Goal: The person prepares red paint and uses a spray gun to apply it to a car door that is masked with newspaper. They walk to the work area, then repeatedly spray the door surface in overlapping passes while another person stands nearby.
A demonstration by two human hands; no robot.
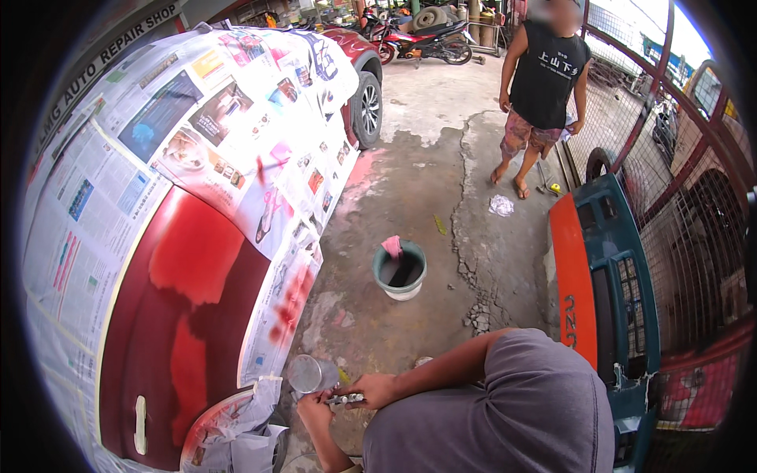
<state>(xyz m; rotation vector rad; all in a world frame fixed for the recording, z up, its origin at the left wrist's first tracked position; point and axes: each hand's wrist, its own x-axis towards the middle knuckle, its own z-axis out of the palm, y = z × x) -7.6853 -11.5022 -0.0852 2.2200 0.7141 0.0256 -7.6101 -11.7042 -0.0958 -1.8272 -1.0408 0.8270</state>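
Here the spray gun [344, 400] is grasped by the right hand [372, 390], beside the masked red panel [201, 315]; the left hand [315, 411] is held close against it, its grip unclear. The cup [309, 374] is best kept level.

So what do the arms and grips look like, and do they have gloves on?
No gloves show. The right arm comes out of a short grey sleeve, and its forearm is bare. The left forearm looks bare too. Both the left grip and right grip are uncovered.
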